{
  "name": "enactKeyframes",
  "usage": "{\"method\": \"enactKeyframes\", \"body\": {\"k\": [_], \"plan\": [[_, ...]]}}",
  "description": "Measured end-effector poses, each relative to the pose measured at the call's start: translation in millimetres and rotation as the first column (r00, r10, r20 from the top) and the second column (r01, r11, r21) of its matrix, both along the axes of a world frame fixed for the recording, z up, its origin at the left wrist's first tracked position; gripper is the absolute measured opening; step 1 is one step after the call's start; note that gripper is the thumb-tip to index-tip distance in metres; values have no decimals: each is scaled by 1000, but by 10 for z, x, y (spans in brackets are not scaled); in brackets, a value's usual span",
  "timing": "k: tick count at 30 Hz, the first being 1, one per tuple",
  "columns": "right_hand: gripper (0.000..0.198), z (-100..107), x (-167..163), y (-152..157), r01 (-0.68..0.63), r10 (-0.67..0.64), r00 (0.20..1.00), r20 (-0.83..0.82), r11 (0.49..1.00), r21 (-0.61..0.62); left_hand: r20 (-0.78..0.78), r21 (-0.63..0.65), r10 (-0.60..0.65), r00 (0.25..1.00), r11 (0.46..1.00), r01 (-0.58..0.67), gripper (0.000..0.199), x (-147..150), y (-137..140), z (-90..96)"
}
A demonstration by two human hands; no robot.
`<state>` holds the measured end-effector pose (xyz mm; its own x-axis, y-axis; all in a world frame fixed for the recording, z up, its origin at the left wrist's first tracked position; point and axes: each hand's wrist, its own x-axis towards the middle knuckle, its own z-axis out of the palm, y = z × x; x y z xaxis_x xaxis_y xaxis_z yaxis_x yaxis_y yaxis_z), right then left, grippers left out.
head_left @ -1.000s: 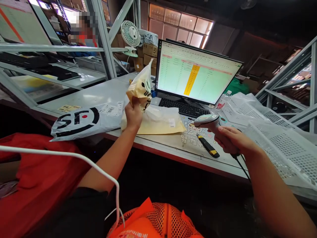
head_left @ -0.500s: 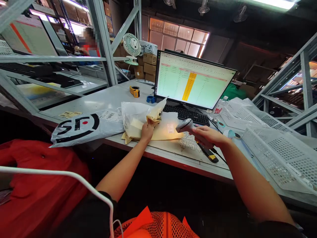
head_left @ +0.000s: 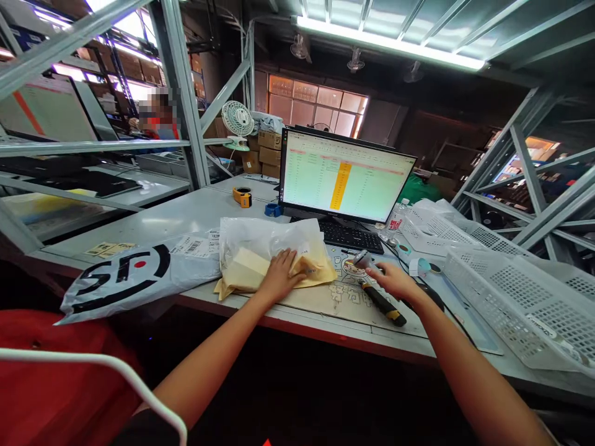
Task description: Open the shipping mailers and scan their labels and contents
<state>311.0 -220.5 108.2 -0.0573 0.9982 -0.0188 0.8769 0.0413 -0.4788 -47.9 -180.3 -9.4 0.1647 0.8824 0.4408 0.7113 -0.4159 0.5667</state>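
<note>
Left hand [head_left: 281, 275] of the person lies palm down, with fingers stretched out and slightly apart; it presses on the pale packets [head_left: 244, 269], and I do not see it grip any of them. Right hand [head_left: 393, 280] has its fingers curled around the handle of a scanner [head_left: 362, 259], just above the table.

Biggest of all before me is the table [head_left: 195, 214], white and long. Upon it, behind the hands, stands a monitor [head_left: 311, 176], which shows a green sheet with one orange column. To the right is a white basket [head_left: 511, 310] with many holes in its walls. Left of the packets lies a grey plastic bag [head_left: 139, 275] with big black letters and a red dot. The pale packets themselves, partly cream and partly whitish, are near the front edge of the table, in front of the monitor. The keyboard [head_left: 353, 237] is beneath the screen. A black and yellow cutter [head_left: 383, 305] rests near the right hand. Smallest is a blue roll [head_left: 273, 210], close to the monitor's left corner.
</note>
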Motion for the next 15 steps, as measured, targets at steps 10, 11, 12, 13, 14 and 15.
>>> {"method": "enactKeyframes", "body": {"k": [10,11,12,13,14,15], "plan": [[62,-570,448,81,364,-381,872,309,925,112,-323,32,134,937,991,-131,70,106,29,-50],[62,-599,441,87,368,-384,864,326,923,113,-336,11,124,934,992,-128,67,103,-6,-9],[64,-623,436,93,372,-387,856,342,921,112,-343,-18,116,932,991,-130,67,93,-56,32],[66,-642,435,99,376,-389,850,355,920,109,-343,-49,115,932,989,-140,68,76,-119,66],[69,-654,437,104,382,-392,843,367,918,104,-339,-76,117,933,985,-152,67,54,-190,91],[73,-656,441,111,388,-396,835,381,916,102,-331,-96,120,936,983,-159,66,28,-263,102]]}}
